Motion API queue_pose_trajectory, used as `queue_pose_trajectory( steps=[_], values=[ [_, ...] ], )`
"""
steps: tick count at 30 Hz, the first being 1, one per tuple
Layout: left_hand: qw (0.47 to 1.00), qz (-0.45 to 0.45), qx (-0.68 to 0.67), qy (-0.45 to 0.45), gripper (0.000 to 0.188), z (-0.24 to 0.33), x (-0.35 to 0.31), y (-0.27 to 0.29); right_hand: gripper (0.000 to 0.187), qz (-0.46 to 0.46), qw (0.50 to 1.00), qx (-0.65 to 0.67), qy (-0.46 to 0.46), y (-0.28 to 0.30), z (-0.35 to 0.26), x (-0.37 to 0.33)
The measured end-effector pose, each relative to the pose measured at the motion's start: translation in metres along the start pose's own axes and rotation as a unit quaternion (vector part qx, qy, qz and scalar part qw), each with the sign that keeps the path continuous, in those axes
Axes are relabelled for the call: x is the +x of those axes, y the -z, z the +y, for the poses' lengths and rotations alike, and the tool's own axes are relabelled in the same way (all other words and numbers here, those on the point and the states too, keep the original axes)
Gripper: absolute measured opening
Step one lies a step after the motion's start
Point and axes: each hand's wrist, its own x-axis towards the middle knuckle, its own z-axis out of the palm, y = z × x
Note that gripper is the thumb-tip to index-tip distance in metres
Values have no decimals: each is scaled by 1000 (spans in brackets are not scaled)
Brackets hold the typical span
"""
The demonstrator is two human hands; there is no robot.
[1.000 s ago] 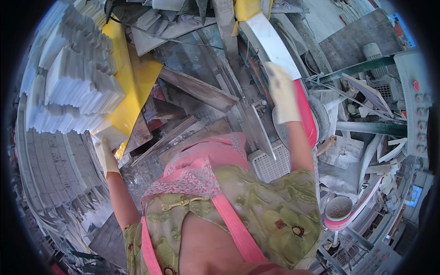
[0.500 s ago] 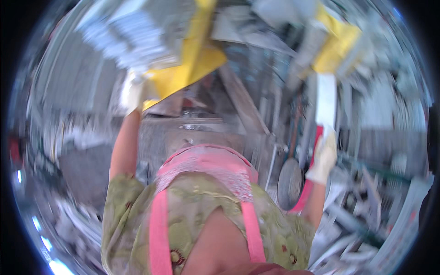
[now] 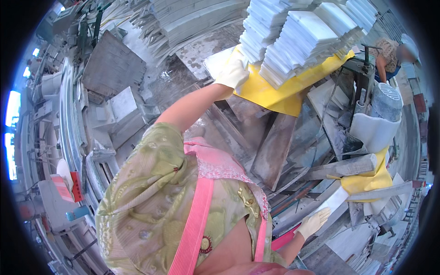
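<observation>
My left hand [image 3: 233, 73], in a pale glove, reaches up and grips a flat white tile [image 3: 215, 62] at the edge of a yellow sheet [image 3: 275, 94]. Tall stacks of white tiles [image 3: 302, 36] stand on that sheet just right of the hand. My right hand [image 3: 314, 222], also gloved, is low at the right and holds one end of a long white slab [image 3: 334, 200]. Beside the slab lies a grey stone bar [image 3: 353, 167] on another yellow sheet [image 3: 369, 181].
A grey machine with a round vented motor [image 3: 385, 98] stands at the right. Another person [image 3: 389, 55] works behind it. Grey stone blocks [image 3: 121, 107] and leaning slabs [image 3: 275, 146] crowd the wet floor. More stacked tiles [image 3: 192, 18] fill the top.
The view has swung sharply, so the tile stacks now sit at the upper right. My left hand stays at the yellow sheet's edge. My right hand has dropped low with the white slab.
</observation>
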Motion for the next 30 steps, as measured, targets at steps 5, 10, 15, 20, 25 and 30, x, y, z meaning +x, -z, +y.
queue_pose_trajectory(
  steps=[5, 10, 15, 20, 25, 30],
  values=[
    [999, -43, -15, -15, 51, -8, 13, 6, 67, -53, 902, 410, -127, 30, 16, 5],
    [985, -168, -22, 22, 49, -18, 31, 20, 55, -11, 765, 614, -194, 116, -29, 6],
    [971, -223, -20, -84, 48, -32, 50, 37, 39, 55, 678, 732, 17, 220, -204, 4],
    [973, -204, 29, -104, 49, -40, 57, 39, 41, -51, 464, 884, 33, 310, -399, 11],
    [964, -248, -49, -84, 60, -44, 53, 60, 57, 15, 500, 860, 104, 324, -501, 36],
    [944, -321, -61, -53, 83, -34, 67, 53, 73, -81, 407, 883, 220, 300, -508, 49]
  ],
)
